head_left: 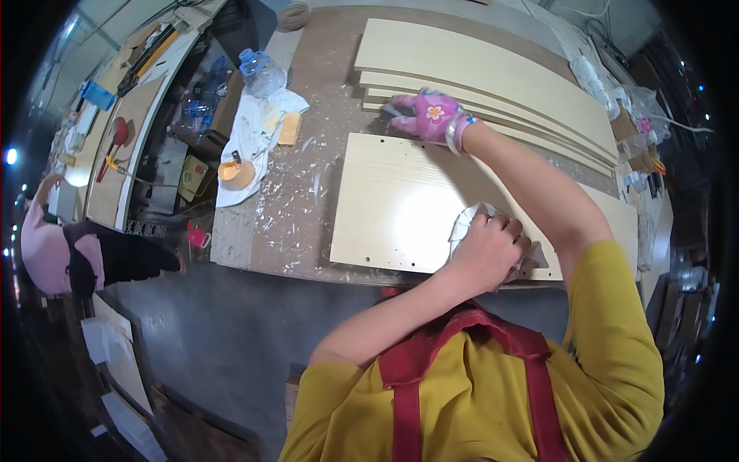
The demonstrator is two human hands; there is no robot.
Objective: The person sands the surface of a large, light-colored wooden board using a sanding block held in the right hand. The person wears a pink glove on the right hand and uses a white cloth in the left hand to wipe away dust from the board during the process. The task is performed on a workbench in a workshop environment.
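A pale cream wooden panel point(392, 204) with small holes along its edges lies flat in front of me on the table. My left hand point(493, 250), bare, is closed over a crumpled white cloth point(464, 225) pressed on the panel near its front edge. In a pink glove with a flower on it, my right hand point(429, 115) reaches past the panel's far edge. Its fingers close round a small grey thing point(390, 112), too unclear to name. Just beyond that hand lies a stack of similar long panels point(462, 58).
On the paint-spotted table point(308, 200), at the left, a white rag point(258, 138) lies with a yellow sponge point(289, 128), an orange cup point(235, 175) and a clear water jug point(262, 75). A person in pink point(58, 250) is at a shelf farther left.
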